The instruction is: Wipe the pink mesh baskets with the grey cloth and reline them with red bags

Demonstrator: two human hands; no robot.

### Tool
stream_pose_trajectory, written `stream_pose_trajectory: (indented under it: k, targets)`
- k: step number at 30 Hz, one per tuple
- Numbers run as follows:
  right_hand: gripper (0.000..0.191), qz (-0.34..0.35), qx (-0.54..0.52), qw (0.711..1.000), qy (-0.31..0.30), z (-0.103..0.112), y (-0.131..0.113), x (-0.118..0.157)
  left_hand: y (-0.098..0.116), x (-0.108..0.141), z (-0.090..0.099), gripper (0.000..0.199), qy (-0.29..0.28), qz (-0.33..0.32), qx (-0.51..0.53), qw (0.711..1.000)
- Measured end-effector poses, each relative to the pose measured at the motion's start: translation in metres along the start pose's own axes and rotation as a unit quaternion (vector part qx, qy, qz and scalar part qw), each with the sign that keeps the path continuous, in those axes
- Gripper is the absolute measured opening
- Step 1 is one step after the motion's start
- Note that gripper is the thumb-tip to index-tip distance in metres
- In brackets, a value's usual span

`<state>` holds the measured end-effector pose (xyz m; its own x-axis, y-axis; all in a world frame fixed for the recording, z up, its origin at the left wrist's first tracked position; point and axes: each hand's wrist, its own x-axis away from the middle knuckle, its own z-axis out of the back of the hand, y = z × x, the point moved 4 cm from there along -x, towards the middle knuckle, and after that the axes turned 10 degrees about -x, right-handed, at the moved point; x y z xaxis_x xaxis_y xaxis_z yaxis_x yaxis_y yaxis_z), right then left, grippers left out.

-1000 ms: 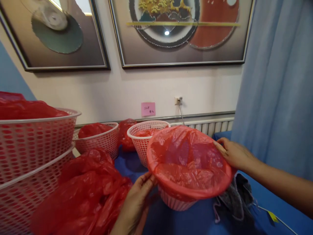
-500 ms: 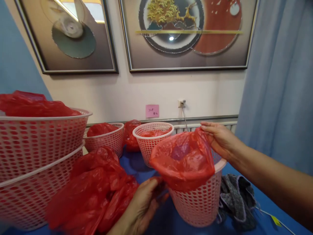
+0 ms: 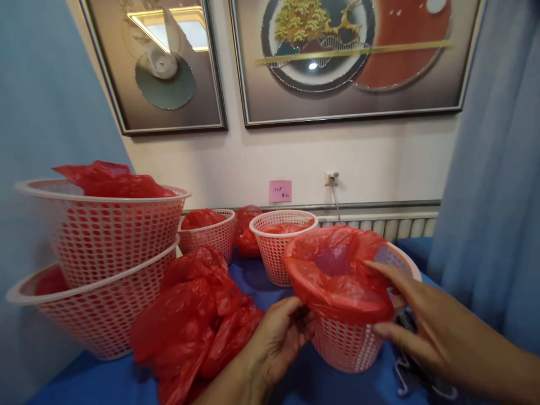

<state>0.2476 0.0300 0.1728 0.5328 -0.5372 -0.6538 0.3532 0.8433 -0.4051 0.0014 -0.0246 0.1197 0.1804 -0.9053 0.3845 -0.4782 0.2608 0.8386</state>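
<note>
A pink perforated basket [image 3: 348,343] stands right of centre, with a red plastic bag [image 3: 346,304] folded over most of its rim. At the back right the rim is bare. My left hand [image 3: 287,332] is at the basket's left side, fingers curled beneath the bag's folded edge; what its fingertips grip is hidden. My right hand [image 3: 415,320] is at the right side, thumb and fingers apart, its fingertips against the bag near the rim. A heap of crumpled red bags [image 3: 189,320] lies left of my left hand.
Two large stacked baskets [image 3: 122,242] with red bags stand at the left. Behind are smaller baskets [image 3: 276,247] and a red bag bundle [image 3: 248,230]. Dark grey cloth [image 3: 407,323] lies behind my right hand on the blue table [image 3: 324,388].
My right hand has come down from the back rim to the right front side, and its fingers have spread. The bag now covers more of the right front rim. The view has shifted left.
</note>
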Motion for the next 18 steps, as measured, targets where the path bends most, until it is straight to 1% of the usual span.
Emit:
stream_pose_trajectory:
  k: [1,2,3,5,7,9,10,11,12,13,14,16,17,18]
  targets:
    - [0.075,0.037,0.062,0.997,0.012,-0.003,0.001,0.011,0.006,0.003,-0.001,0.005,0.009,-0.007,0.011,1.0]
    - [0.077,0.063,0.11,0.992,0.024,-0.006,0.004,0.02,0.015,0.007,-0.002,0.006,0.014,-0.022,0.015,1.0]
    - [0.075,0.08,0.144,0.986,0.033,-0.01,0.009,0.026,0.025,0.011,-0.004,0.006,0.013,-0.048,0.012,0.999]
    - [0.064,0.1,0.17,0.98,0.031,-0.017,0.02,0.031,0.052,0.019,-0.008,0.004,0.005,-0.13,-0.013,0.991]
    - [0.057,0.143,0.154,0.978,0.015,-0.021,0.027,0.03,0.082,0.026,-0.018,0.006,-0.011,-0.235,-0.063,0.97]
    - [0.052,0.202,0.138,0.97,0.011,-0.02,0.026,0.027,0.111,0.03,-0.034,0.014,-0.021,-0.347,-0.139,0.927]
    - [0.049,0.233,0.134,0.963,0.009,-0.018,0.023,0.025,0.122,0.031,-0.044,0.017,-0.026,-0.395,-0.196,0.897]
    - [0.046,0.265,0.132,0.955,0.005,-0.016,0.017,0.024,0.13,0.03,-0.056,0.018,-0.035,-0.432,-0.266,0.861]
    - [0.042,0.294,0.128,0.947,0.0,-0.014,0.009,0.023,0.134,0.027,-0.07,0.019,-0.051,-0.454,-0.349,0.818]
    - [0.038,0.323,0.124,0.938,-0.007,-0.012,-0.001,0.022,0.132,0.022,-0.083,0.028,-0.072,-0.456,-0.443,0.769]
    - [0.035,0.346,0.122,0.93,-0.015,-0.009,-0.013,0.021,0.125,0.013,-0.095,0.049,-0.097,-0.438,-0.538,0.713]
    - [0.035,0.364,0.13,0.922,-0.007,-0.004,-0.034,0.017,0.098,-0.012,-0.109,0.109,-0.146,-0.356,-0.703,0.598]
    - [0.039,0.365,0.137,0.921,0.004,-0.002,-0.043,0.016,0.082,-0.026,-0.111,0.129,-0.164,-0.314,-0.758,0.547]
    - [0.043,0.364,0.144,0.92,0.017,0.0,-0.049,0.014,0.067,-0.039,-0.111,0.132,-0.183,-0.285,-0.792,0.507]
